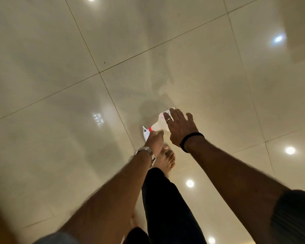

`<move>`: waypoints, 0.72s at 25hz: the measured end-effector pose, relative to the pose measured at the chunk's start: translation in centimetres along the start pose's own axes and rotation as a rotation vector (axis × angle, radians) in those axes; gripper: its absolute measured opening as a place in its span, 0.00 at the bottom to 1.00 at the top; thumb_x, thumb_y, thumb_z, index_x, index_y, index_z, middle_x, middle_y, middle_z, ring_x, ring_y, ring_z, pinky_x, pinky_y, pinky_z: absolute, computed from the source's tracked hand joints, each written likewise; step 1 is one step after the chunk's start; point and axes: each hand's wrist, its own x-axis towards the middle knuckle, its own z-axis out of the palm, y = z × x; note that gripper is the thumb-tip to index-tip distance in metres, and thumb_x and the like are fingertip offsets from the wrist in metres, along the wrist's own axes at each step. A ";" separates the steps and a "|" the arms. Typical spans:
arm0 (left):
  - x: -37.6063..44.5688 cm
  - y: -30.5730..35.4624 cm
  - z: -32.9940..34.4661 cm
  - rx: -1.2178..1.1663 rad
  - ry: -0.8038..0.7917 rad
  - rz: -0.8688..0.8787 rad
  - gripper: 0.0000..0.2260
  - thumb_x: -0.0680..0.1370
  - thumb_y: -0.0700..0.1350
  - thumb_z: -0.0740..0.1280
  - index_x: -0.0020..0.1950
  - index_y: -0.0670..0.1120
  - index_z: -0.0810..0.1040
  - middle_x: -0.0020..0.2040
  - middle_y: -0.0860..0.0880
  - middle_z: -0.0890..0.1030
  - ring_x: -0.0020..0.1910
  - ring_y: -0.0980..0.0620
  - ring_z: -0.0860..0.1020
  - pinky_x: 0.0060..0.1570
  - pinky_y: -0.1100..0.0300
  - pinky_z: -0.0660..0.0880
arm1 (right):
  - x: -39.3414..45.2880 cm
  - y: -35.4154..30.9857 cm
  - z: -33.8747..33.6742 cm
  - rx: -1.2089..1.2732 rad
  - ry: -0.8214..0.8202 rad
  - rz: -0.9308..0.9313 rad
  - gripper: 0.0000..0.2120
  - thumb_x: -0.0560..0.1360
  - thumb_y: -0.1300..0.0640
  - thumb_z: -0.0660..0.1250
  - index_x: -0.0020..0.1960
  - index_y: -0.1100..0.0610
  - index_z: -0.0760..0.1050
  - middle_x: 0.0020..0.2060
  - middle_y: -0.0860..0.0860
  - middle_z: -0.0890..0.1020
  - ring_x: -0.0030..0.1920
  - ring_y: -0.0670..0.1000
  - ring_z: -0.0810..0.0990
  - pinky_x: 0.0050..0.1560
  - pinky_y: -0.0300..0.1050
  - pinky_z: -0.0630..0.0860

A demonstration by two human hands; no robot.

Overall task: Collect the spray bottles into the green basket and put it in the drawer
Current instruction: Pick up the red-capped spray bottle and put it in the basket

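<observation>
A translucent white spray bottle [159,123] with a red collar and white trigger head lies tilted low over the glossy tiled floor. My left hand [155,141], with a metal watch on the wrist, is closed on the bottle's neck at the trigger. My right hand [180,127], wearing a ring and a black wristband, is spread open over the bottle's body, fingers apart; whether it touches the bottle I cannot tell. No green basket or drawer is in view.
Cream floor tiles [60,85] with dark grout lines fill the view and reflect ceiling lights. My bare foot [166,160] and dark trouser leg [165,199] stand just below the bottle.
</observation>
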 end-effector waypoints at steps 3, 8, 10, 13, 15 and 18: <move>3.3 0.8 2.5 -0.371 -0.063 -0.203 0.21 0.83 0.60 0.54 0.65 0.46 0.71 0.51 0.50 0.80 0.50 0.51 0.78 0.58 0.57 0.73 | 4.2 0.0 1.9 -0.036 -0.047 -0.048 0.44 0.74 0.51 0.71 0.81 0.54 0.48 0.80 0.57 0.52 0.80 0.59 0.51 0.74 0.63 0.58; 6.2 1.1 4.0 -0.875 -0.135 -0.342 0.31 0.79 0.70 0.47 0.55 0.48 0.78 0.40 0.49 0.86 0.48 0.49 0.86 0.50 0.52 0.81 | 7.6 0.5 3.6 0.034 -0.091 -0.060 0.38 0.78 0.40 0.60 0.81 0.55 0.50 0.80 0.57 0.53 0.81 0.61 0.46 0.74 0.62 0.59; 6.3 1.0 3.8 -1.011 -0.138 -0.341 0.29 0.79 0.70 0.47 0.45 0.51 0.78 0.29 0.52 0.84 0.33 0.51 0.86 0.35 0.59 0.81 | 7.5 0.0 3.5 0.105 -0.089 -0.035 0.35 0.80 0.41 0.58 0.80 0.57 0.53 0.78 0.57 0.58 0.79 0.62 0.51 0.70 0.58 0.66; 3.5 0.3 2.8 -1.087 -0.117 -0.313 0.28 0.80 0.67 0.50 0.58 0.50 0.81 0.43 0.48 0.87 0.44 0.49 0.85 0.36 0.59 0.81 | 4.9 -2.1 2.1 0.204 -0.047 0.020 0.31 0.82 0.43 0.55 0.79 0.58 0.57 0.73 0.58 0.65 0.74 0.60 0.60 0.66 0.56 0.72; 0.6 -0.7 1.9 -1.092 -0.090 -0.286 0.28 0.81 0.65 0.52 0.64 0.48 0.79 0.52 0.47 0.85 0.56 0.46 0.83 0.52 0.53 0.82 | 2.0 -3.9 0.5 0.239 -0.025 0.029 0.30 0.82 0.43 0.54 0.78 0.58 0.58 0.70 0.58 0.67 0.70 0.59 0.64 0.63 0.55 0.74; -6.8 -2.6 -1.4 -1.106 -0.082 -0.196 0.24 0.82 0.62 0.52 0.64 0.49 0.79 0.54 0.49 0.85 0.61 0.44 0.81 0.61 0.49 0.79 | -3.9 -7.5 -3.6 0.303 -0.002 0.005 0.30 0.82 0.42 0.53 0.78 0.57 0.58 0.68 0.58 0.67 0.68 0.58 0.67 0.63 0.53 0.74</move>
